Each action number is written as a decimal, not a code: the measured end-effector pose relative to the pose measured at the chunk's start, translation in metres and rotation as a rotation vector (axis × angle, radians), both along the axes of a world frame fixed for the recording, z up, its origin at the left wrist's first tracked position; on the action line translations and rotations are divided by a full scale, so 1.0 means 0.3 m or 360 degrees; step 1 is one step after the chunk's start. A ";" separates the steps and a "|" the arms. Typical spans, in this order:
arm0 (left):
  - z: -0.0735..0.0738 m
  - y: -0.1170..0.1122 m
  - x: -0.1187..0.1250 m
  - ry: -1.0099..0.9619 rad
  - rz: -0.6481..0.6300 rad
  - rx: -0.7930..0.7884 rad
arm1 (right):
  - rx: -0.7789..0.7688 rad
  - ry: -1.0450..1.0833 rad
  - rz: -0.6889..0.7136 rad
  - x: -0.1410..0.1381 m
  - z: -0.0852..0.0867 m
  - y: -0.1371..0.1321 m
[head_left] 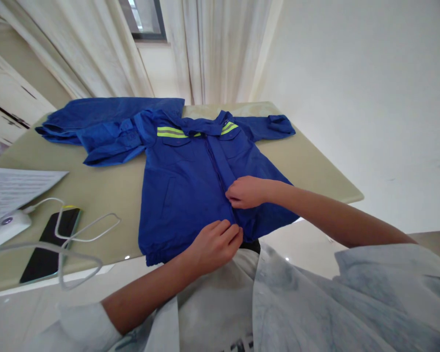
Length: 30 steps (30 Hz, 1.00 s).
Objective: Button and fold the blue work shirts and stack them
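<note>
A blue work jacket [183, 181] with yellow-green reflective stripes lies front-up on a pale green table [106, 190], collar away from me. My left hand [214, 244] pinches the front placket at the jacket's bottom hem, fingers closed on the fabric. My right hand [246, 192] grips the same placket a little higher up the front, fingers curled on it. Both sleeves are spread out to the sides.
More blue cloth [110, 115] lies bunched at the far left. A dark phone [51, 242], a white cable [84, 232], a white device [5, 227] and printed papers [14, 188] sit at the left. Curtains hang behind; the table edge runs along the right.
</note>
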<state>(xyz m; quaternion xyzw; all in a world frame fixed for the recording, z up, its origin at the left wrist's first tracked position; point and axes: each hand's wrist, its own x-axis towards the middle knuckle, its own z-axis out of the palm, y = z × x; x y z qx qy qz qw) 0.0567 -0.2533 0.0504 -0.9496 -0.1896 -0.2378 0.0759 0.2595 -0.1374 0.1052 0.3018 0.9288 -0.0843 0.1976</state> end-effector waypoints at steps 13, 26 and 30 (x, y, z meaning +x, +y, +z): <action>-0.009 -0.055 -0.011 -0.0115 -0.0099 0.0079 | 0.0153 0.0066 0.0356 -0.014 0.009 -0.028; -0.126 -0.035 0.009 -0.0008 -0.0043 -0.0219 | 0.0273 0.0022 0.0297 -0.008 -0.051 -0.089; -0.084 -0.003 -0.007 0.0072 -0.0097 -0.0488 | 0.0314 0.0050 0.0258 -0.007 -0.049 -0.028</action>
